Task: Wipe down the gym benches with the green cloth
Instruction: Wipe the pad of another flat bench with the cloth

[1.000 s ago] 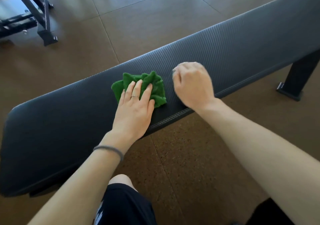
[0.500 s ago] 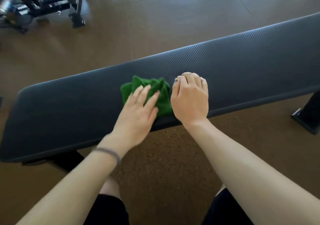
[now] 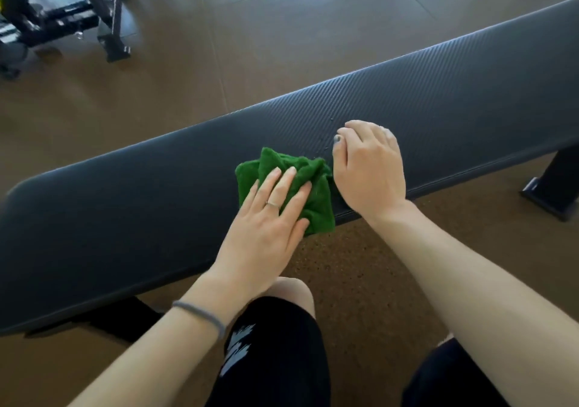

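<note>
Both hands rest on the bench in the head view. Left hand (image 3: 266, 228) lies flat, fingers spread and straight, pressing the green cloth (image 3: 289, 187) onto the padding rather than gripping it. Right hand (image 3: 369, 168), just beside the cloth's right edge, sits with fingers curled under, holding nothing that shows. The cloth is bunched near the front edge of the black bench (image 3: 438, 118), about mid-length. The bench's long axis runs from lower left to upper right. Beyond it, on the brown floor (image 3: 282, 30), stands a black equipment frame (image 3: 103, 14).
</note>
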### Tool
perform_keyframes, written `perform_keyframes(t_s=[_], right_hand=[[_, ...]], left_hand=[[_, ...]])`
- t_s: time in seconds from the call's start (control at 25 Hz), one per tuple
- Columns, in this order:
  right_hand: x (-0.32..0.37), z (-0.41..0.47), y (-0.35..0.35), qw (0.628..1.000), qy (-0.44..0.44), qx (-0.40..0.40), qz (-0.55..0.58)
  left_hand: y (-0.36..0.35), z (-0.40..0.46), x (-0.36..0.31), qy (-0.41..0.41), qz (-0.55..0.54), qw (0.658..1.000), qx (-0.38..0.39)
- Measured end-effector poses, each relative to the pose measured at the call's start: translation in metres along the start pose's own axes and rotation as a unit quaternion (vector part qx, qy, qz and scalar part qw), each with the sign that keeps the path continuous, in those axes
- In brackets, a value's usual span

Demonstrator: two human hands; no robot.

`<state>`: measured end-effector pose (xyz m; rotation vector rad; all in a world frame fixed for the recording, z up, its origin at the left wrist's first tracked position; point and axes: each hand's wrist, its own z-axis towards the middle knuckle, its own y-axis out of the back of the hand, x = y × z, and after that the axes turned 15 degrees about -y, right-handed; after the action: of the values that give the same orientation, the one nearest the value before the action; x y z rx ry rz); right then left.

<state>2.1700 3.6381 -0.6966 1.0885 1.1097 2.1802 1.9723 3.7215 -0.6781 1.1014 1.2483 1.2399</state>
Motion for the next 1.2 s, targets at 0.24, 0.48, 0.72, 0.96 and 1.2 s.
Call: perform_keyframes(t_s=[0.24,0.48,0.72,0.96,1.2], right_hand=[[0.002,0.000,-0.003,0.998,-0.032,-0.047,0.018],[0.007,-0.003,0.000,0.998,-0.045,-0.035,0.030],[0.005,0.001,-0.002,0.998,-0.054,-0.037,0.026],[0.006,-0.002,-0.002,0.997,-0.065,-0.033,0.031],[0.006,0.001,-0.003,0.995,-0.075,-0.052,0.029]], left_hand=[[0.000,0.097,0.069,0.028,-0.027,0.999,0.002],[0.004,0.029,0.042,-0.026,-0.037,0.999,-0.012],[0.002,0.128,0.090,0.017,-0.045,0.999,0.011],[0.003,0.043,0.057,-0.063,-0.056,0.996,-0.007],[-0.001,0.159,0.092,-0.001,-0.050,0.999,0.021]])
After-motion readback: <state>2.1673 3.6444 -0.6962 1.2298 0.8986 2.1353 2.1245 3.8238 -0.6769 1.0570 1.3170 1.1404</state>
